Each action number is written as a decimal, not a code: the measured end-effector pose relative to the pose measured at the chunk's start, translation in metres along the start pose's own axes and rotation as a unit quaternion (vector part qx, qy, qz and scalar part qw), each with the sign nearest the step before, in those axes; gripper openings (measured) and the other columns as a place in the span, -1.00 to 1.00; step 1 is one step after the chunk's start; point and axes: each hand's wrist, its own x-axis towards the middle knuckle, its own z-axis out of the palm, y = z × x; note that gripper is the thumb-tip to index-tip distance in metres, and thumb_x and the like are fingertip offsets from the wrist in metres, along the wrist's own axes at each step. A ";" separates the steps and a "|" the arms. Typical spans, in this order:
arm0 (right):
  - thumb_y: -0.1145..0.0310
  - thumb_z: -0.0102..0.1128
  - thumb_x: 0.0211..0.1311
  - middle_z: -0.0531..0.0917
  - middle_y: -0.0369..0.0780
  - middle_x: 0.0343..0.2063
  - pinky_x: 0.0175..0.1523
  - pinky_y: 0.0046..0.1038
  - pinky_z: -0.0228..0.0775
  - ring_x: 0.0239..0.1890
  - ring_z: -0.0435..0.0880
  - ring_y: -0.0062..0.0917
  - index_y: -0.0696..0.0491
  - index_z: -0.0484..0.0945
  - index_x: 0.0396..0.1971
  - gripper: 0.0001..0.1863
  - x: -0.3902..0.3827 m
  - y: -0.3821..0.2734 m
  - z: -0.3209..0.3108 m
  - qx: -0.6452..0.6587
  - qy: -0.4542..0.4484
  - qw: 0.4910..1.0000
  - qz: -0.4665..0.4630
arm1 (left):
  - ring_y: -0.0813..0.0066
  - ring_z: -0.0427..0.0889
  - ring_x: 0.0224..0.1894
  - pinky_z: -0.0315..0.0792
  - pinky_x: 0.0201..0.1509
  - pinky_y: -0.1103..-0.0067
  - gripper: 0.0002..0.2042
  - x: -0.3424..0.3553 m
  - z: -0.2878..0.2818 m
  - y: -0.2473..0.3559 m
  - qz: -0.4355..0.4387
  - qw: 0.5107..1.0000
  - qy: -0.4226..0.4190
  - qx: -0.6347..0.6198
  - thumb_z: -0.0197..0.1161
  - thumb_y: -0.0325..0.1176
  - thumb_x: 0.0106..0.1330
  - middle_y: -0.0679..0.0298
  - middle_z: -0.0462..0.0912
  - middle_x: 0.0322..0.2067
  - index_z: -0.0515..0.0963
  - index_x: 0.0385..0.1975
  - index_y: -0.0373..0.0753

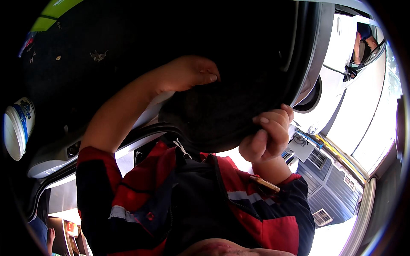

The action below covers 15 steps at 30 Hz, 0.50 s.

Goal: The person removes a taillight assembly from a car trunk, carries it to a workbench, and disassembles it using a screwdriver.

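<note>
My left hand (191,73) reaches into a dark vehicle interior, its fingers curled and the thumb bent in. Whatever its fingertips hold or press is lost in the shadow. At the lower right rim of the opening is my right hand (269,132), closed, with the fingers folded toward the thumb. It sits right at the black rubber edge seal (305,81), but I cannot see what lies between its fingers. A dark panel (205,115) spans the space between both hands.
A white tub with a blue label (21,128) is at the far left. Light trim (55,164) borders the opening. Outside on the right are a white car (331,89), another person's arm (357,49) and a grey-blue building (329,187). Shelves (70,234) show at lower left.
</note>
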 end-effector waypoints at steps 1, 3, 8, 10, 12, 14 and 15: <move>0.47 0.06 -0.02 0.58 -0.19 -0.56 0.13 -0.18 0.24 -0.53 0.50 -0.44 0.16 0.49 -0.28 -0.75 0.000 -0.001 0.000 0.000 0.002 1.000 0.000 | 0.61 0.44 -0.36 0.35 -0.28 0.59 -0.64 0.001 0.000 0.001 -0.031 0.998 0.002 0.048 0.25 0.01 0.39 0.38 0.53 -0.45 0.67 -0.22 -0.20; 0.46 0.06 -0.03 0.58 -0.19 -0.55 0.13 -0.18 0.24 -0.53 0.50 -0.44 0.16 0.49 -0.28 -0.75 0.000 -0.001 0.000 -0.001 0.001 1.000 0.001 | 0.55 0.49 -0.32 0.42 -0.25 0.55 -0.63 0.005 0.003 0.006 -0.063 0.993 0.005 0.096 0.25 0.02 0.38 0.33 0.59 -0.39 0.67 -0.17 -0.21; 0.46 0.07 -0.04 0.58 -0.20 -0.55 0.13 -0.18 0.23 -0.53 0.50 -0.44 0.16 0.49 -0.28 -0.75 0.001 0.000 0.000 -0.008 -0.002 1.000 0.001 | 0.51 0.59 -0.31 0.47 -0.15 0.56 -0.61 -0.001 0.016 0.012 -0.061 0.996 0.065 0.014 0.24 0.03 0.38 0.27 0.64 -0.39 0.65 -0.15 -0.22; 0.46 0.07 -0.04 0.58 -0.20 -0.55 0.12 -0.18 0.23 -0.53 0.50 -0.44 0.16 0.49 -0.28 -0.75 0.001 -0.001 0.001 -0.004 -0.005 1.000 0.002 | 0.49 0.61 -0.28 0.49 -0.13 0.55 -0.60 -0.003 0.006 0.005 -0.039 0.998 0.036 0.041 0.23 0.03 0.39 0.25 0.66 -0.34 0.64 -0.12 -0.22; 0.45 -0.02 0.05 0.56 -0.17 -0.57 0.18 -0.13 0.19 -0.51 0.51 -0.46 0.18 0.46 -0.22 -0.74 0.002 -0.003 0.003 -0.008 -0.015 1.000 -0.005 | 0.47 0.64 -0.25 0.51 -0.10 0.55 -0.59 -0.003 -0.001 0.010 -0.018 0.997 0.009 0.068 0.22 0.03 0.40 0.22 0.68 -0.30 0.64 -0.08 -0.22; 0.44 -0.10 0.13 0.53 -0.15 -0.60 0.24 -0.09 0.15 -0.50 0.51 -0.48 0.19 0.42 -0.17 -0.72 0.000 -0.002 0.001 -0.022 -0.027 0.999 -0.007 | 0.34 0.67 -0.18 0.54 -0.07 0.47 -0.61 0.007 -0.005 0.024 -0.076 0.959 0.244 0.123 0.19 -0.02 0.43 0.17 0.68 -0.22 0.61 0.02 -0.19; 0.45 -0.02 0.06 0.56 -0.17 -0.57 0.19 -0.12 0.19 -0.51 0.51 -0.46 0.18 0.45 -0.23 -0.75 0.000 -0.002 -0.001 -0.024 -0.012 1.000 0.001 | 0.26 0.68 -0.13 0.55 -0.04 0.43 -0.61 0.012 -0.019 0.018 0.002 0.925 0.268 0.271 0.17 -0.02 0.44 0.15 0.69 -0.16 0.59 0.06 -0.16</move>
